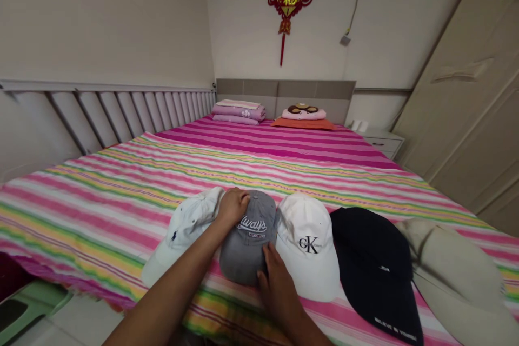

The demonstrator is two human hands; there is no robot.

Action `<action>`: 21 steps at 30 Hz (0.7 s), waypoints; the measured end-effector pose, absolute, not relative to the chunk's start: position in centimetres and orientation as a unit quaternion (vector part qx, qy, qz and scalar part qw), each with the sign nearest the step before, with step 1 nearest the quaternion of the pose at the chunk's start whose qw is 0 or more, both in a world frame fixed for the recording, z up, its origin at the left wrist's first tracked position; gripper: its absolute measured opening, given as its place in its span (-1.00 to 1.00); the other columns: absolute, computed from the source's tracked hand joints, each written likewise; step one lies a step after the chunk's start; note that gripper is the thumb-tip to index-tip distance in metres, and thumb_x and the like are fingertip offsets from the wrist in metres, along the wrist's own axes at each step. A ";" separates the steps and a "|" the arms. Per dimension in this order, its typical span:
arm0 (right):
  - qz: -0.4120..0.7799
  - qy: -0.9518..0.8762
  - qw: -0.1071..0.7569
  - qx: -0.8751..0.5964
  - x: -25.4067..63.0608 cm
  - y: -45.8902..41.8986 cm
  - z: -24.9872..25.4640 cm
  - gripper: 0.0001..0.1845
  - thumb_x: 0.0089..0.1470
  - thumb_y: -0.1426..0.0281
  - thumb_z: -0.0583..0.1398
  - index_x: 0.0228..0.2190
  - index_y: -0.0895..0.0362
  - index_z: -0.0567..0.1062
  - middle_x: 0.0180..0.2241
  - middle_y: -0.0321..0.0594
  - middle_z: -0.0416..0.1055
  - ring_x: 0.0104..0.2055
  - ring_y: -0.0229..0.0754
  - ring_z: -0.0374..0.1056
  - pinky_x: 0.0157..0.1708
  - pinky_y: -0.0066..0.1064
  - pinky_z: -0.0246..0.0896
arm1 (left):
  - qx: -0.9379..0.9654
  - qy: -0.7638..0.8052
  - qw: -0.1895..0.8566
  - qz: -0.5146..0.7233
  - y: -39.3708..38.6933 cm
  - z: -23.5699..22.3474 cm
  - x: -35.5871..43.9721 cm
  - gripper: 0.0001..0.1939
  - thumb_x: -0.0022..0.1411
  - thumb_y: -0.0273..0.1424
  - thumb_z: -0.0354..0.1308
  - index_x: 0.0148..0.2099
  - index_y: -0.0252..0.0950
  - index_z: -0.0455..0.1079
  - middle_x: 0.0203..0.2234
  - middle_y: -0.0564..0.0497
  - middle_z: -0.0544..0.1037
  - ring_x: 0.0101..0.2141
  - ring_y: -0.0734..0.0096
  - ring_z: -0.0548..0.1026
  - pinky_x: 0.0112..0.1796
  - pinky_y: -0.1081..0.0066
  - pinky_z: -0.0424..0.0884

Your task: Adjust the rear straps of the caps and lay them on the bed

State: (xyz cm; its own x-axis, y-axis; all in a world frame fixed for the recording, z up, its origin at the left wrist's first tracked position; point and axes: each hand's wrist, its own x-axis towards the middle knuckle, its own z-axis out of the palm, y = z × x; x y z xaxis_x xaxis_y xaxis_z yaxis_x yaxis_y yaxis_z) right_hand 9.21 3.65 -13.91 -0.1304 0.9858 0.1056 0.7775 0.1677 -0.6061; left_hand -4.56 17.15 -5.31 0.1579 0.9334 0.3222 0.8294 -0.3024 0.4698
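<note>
A grey baseball cap (248, 248) with white script lettering lies on the striped bed sheet between my two hands. My left hand (234, 206) grips the upper left of its crown, fingers curled over the fabric. At the brim's right edge, my right hand (278, 279) holds the cap between thumb and fingers. A pale cap (190, 221) with a small dark logo is on the left, partly behind my left forearm. Close on the right sits a white cap (306, 221) with black "CK" letters. Beyond it are a black cap (373, 259) and a beige cap (462, 270).
Folded purple bedding (239, 113) and a pink pillow (304, 113) rest near the headboard (247, 92). A slatted rail (141, 111) runs along the left. A green stool (36, 303) stands beyond the bed's front left edge, and a white nightstand (383, 140) at the back right.
</note>
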 end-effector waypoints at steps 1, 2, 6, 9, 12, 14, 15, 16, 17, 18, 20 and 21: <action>0.199 -0.728 0.237 -0.612 9.0 3.4 -13.9 -0.39 -0.06 0.57 0.01 0.09 0.42 0.14 0.17 0.18 -0.02 0.20 0.01 -0.06 0.12 -0.16 -0.05 | 0.767 0.585 0.076 0.252 17.6 -4.7 -4.0 -0.73 0.09 -0.31 -0.05 -0.30 -0.24 0.47 -0.31 -0.07 0.53 -0.17 0.27 0.39 -0.10 0.33 0.21; 0.190 -0.733 0.227 -0.612 8.9 3.2 -14.0 -0.39 -0.06 0.57 0.01 0.09 0.42 0.13 0.17 0.18 -0.03 0.20 0.01 -0.08 0.12 -0.17 -0.05 | 0.774 0.590 0.060 0.223 18.0 -4.1 -3.5 -0.73 0.08 -0.30 -0.04 -0.34 -0.24 0.48 -0.33 -0.09 0.53 -0.18 0.25 0.40 -0.11 0.31 0.21; 0.160 -0.748 0.195 -0.614 8.4 2.5 -14.5 -0.37 -0.08 0.61 0.01 0.09 0.38 0.14 0.19 0.17 -0.08 0.21 0.00 -0.12 0.12 -0.21 -0.07 | 0.764 0.634 0.008 0.119 19.7 -2.9 -1.6 -0.68 0.00 -0.21 0.02 -0.37 -0.32 0.48 -0.32 -0.21 0.53 -0.16 0.06 0.39 -0.13 0.15 0.19; 0.144 -0.753 0.195 -0.611 8.3 2.2 -15.0 -0.37 -0.08 0.61 0.02 0.09 0.37 0.14 0.19 0.17 -0.09 0.21 0.01 -0.13 0.12 -0.20 -0.06 | 0.752 0.657 -0.007 0.060 20.5 -2.8 -0.4 -0.65 -0.09 -0.22 0.09 -0.31 -0.36 0.47 -0.28 -0.27 0.52 -0.14 -0.02 0.37 -0.11 0.05 0.15; 0.138 -0.752 0.211 -0.609 8.3 2.1 -15.4 -0.38 -0.08 0.60 0.04 0.08 0.35 0.16 0.19 0.17 -0.08 0.21 0.02 -0.10 0.11 -0.19 -0.04 | 0.748 0.663 -0.011 0.022 20.9 -2.7 0.1 -0.66 -0.12 -0.31 0.11 -0.26 -0.35 0.46 -0.25 -0.27 0.52 -0.13 0.02 0.37 -0.09 0.05 0.13; 0.138 -0.748 0.219 -0.610 8.3 2.1 -15.5 -0.38 -0.09 0.60 0.05 0.08 0.33 0.18 0.19 0.16 -0.06 0.20 0.02 -0.07 0.10 -0.21 -0.02 | 0.748 0.663 -0.013 0.009 21.1 -2.6 0.2 -0.65 -0.10 -0.32 0.09 -0.23 -0.34 0.44 -0.22 -0.26 0.51 -0.12 0.05 0.37 -0.08 0.06 0.11; 0.138 -0.748 0.220 -0.611 8.3 2.1 -15.6 -0.38 -0.09 0.61 0.05 0.08 0.33 0.18 0.18 0.15 -0.05 0.20 0.02 -0.07 0.10 -0.21 -0.02 | 0.748 0.663 -0.014 0.004 21.1 -2.5 0.2 -0.64 -0.09 -0.30 0.08 -0.21 -0.33 0.44 -0.21 -0.25 0.51 -0.12 0.05 0.37 -0.07 0.05 0.11; 0.136 -0.749 0.218 -0.611 8.3 2.1 -15.6 -0.38 -0.10 0.61 0.05 0.07 0.33 0.18 0.18 0.16 -0.05 0.20 0.02 -0.07 0.11 -0.21 -0.02 | 0.748 0.663 -0.015 0.000 21.2 -2.5 0.2 -0.63 -0.08 -0.27 0.07 -0.21 -0.33 0.43 -0.21 -0.25 0.51 -0.11 0.04 0.36 -0.07 0.04 0.10; 0.134 -0.751 0.215 -0.609 8.3 2.1 -15.6 -0.38 -0.09 0.61 0.05 0.07 0.34 0.18 0.18 0.16 -0.05 0.20 0.03 -0.07 0.11 -0.20 -0.03 | 0.748 0.664 -0.014 -0.005 21.2 -2.4 0.2 -0.62 -0.08 -0.25 0.07 -0.21 -0.32 0.43 -0.21 -0.24 0.51 -0.10 0.04 0.36 -0.06 0.03 0.09; 0.131 -0.754 0.212 -0.608 8.3 2.2 -15.6 -0.39 -0.09 0.62 0.04 0.07 0.35 0.18 0.18 0.18 -0.05 0.20 0.03 -0.08 0.11 -0.19 -0.04 | 0.748 0.664 -0.013 -0.011 21.3 -2.4 0.2 -0.62 -0.08 -0.24 0.08 -0.21 -0.31 0.43 -0.21 -0.24 0.51 -0.10 0.03 0.36 -0.06 0.02 0.08; 0.129 -0.756 0.211 -0.606 8.3 2.2 -15.6 -0.39 -0.08 0.61 0.03 0.08 0.35 0.18 0.18 0.19 -0.06 0.20 0.04 -0.09 0.11 -0.18 -0.04 | 0.746 0.665 -0.008 -0.022 21.5 -2.5 0.2 -0.64 -0.11 -0.26 0.10 -0.23 -0.31 0.44 -0.21 -0.24 0.51 -0.11 0.01 0.36 -0.06 -0.01 0.07; 0.130 -0.755 0.213 -0.607 8.3 2.3 -15.5 -0.39 -0.08 0.61 0.03 0.08 0.35 0.18 0.18 0.18 -0.06 0.20 0.04 -0.08 0.11 -0.18 -0.03 | 0.745 0.666 -0.005 -0.026 21.6 -2.5 0.2 -0.65 -0.13 -0.28 0.12 -0.24 -0.31 0.44 -0.21 -0.24 0.51 -0.11 0.01 0.37 -0.06 -0.02 0.07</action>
